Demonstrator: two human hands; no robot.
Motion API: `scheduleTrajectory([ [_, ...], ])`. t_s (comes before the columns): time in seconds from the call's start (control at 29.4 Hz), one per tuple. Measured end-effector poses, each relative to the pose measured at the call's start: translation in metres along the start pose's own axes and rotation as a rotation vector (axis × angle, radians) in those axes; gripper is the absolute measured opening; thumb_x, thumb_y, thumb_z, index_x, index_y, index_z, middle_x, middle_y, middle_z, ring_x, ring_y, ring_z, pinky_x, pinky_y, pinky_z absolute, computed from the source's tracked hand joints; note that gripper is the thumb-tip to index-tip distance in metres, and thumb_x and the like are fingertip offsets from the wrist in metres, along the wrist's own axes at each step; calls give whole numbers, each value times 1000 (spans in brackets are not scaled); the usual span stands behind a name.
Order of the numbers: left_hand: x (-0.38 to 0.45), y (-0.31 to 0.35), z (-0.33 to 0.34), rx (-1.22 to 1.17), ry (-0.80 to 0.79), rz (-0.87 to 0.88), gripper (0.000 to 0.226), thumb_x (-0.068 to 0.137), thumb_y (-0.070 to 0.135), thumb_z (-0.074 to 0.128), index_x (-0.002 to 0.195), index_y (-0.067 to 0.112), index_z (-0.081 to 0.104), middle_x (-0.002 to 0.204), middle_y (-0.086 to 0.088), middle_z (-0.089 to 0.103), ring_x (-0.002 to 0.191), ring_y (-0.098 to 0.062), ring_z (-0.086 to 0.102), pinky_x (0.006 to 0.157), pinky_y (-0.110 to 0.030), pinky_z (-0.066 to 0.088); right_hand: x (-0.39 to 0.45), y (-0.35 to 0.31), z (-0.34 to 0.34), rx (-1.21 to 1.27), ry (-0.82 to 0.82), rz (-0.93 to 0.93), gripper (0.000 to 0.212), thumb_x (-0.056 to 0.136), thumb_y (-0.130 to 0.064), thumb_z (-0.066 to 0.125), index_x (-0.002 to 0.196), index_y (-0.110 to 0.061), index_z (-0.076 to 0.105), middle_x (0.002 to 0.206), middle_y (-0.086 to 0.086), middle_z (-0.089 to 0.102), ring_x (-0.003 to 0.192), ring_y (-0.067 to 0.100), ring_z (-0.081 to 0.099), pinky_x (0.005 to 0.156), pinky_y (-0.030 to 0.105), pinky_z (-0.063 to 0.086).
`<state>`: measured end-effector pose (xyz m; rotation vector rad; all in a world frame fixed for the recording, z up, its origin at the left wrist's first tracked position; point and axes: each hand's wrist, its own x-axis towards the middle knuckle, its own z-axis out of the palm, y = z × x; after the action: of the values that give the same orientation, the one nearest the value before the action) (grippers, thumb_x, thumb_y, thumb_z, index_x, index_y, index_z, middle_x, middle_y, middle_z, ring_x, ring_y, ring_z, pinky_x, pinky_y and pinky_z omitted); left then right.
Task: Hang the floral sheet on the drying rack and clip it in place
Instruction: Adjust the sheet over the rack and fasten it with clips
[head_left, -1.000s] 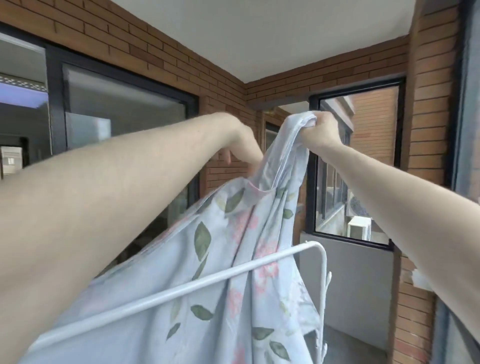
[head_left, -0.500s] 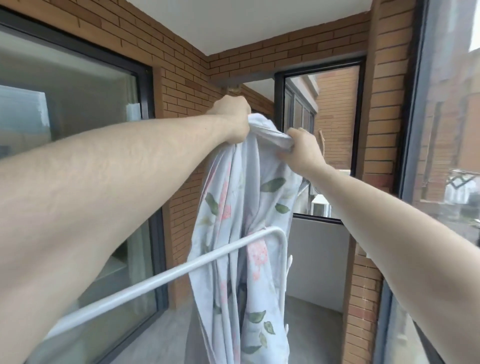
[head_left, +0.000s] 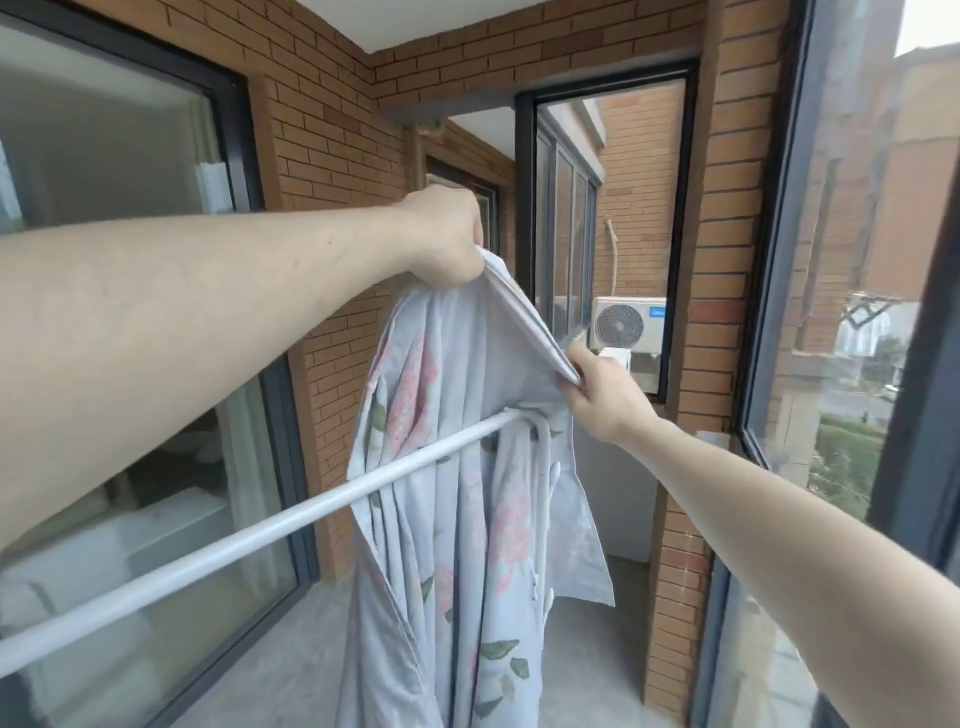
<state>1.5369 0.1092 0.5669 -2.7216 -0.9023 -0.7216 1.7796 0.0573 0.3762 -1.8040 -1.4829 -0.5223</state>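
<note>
Your left hand (head_left: 448, 240) grips the floral sheet (head_left: 457, 467) by its top edge, raised above the drying rack (head_left: 291, 519) rail. The bunched cloth hangs behind the rail's far end. Your right hand (head_left: 605, 397) pinches the same edge lower, near the rail's corner. Draw both hands apart to spread the edge, then lay it over the rail.

An enclosed apartment balcony: brick walls (head_left: 332, 130), dark-framed glass doors (head_left: 119, 171), a concrete floor (head_left: 291, 670), a white drying rack (head_left: 270, 525), an outdoor air-conditioner unit (head_left: 626, 325).
</note>
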Motion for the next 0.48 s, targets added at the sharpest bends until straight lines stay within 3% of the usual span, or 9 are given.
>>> scheduleTrajectory([
  [0.07, -8, 0, 0, -12, -41, 8, 23, 83, 3, 51, 69, 15, 65, 72, -5, 58, 66, -22, 54, 49, -29, 36, -28, -9, 13, 80, 120, -7, 21, 81, -6, 51, 80, -20, 35, 60, 2, 47, 56, 34, 44, 52, 42, 37],
  [0.17, -16, -8, -3, -32, 9, -4, 24, 79, 2, 49, 66, 14, 65, 71, -6, 59, 65, -25, 53, 50, -29, 35, -23, -22, 8, 263, 333, 262, 23, 80, 6, 44, 77, -16, 40, 61, 1, 47, 56, 22, 39, 51, 37, 28],
  [0.24, -22, -12, -2, -5, 70, -11, 22, 80, 2, 51, 67, 15, 63, 70, -4, 56, 64, -25, 51, 50, -29, 32, 1, -30, -11, 245, 351, 428, 17, 81, 2, 41, 82, -14, 44, 70, 3, 52, 64, 25, 48, 52, 37, 35],
  [0.31, -25, -12, 1, 42, 168, -20, 22, 81, 2, 54, 79, 18, 69, 78, -5, 59, 71, -30, 54, 56, -30, 35, 27, -41, -36, 280, 362, 500, 22, 86, -2, 40, 96, -13, 56, 90, 9, 63, 86, 36, 63, 67, 46, 55],
  [0.34, -24, -14, 1, 59, 217, -27, 23, 82, 3, 56, 86, 19, 72, 84, -7, 61, 76, -32, 54, 61, -34, 38, 39, -48, -50, 319, 371, 532, 32, 91, -1, 40, 112, -11, 61, 106, 12, 66, 102, 38, 65, 79, 46, 58],
  [0.41, -15, -20, -3, 99, 319, -43, 23, 84, 3, 58, 94, 17, 74, 90, -10, 60, 82, -36, 53, 69, -39, 41, 74, -68, -80, 423, 422, 570, 42, 101, -1, 39, 141, -3, 52, 130, 13, 63, 121, 30, 61, 92, 35, 52],
  [0.48, -7, -24, -16, 121, 380, -64, 16, 89, 11, 64, 101, 15, 74, 92, -13, 59, 86, -39, 57, 71, -41, 43, 116, -92, -120, 611, 465, 495, 39, 105, -9, 41, 142, -7, 53, 110, -1, 64, 107, 18, 61, 94, 33, 52],
])
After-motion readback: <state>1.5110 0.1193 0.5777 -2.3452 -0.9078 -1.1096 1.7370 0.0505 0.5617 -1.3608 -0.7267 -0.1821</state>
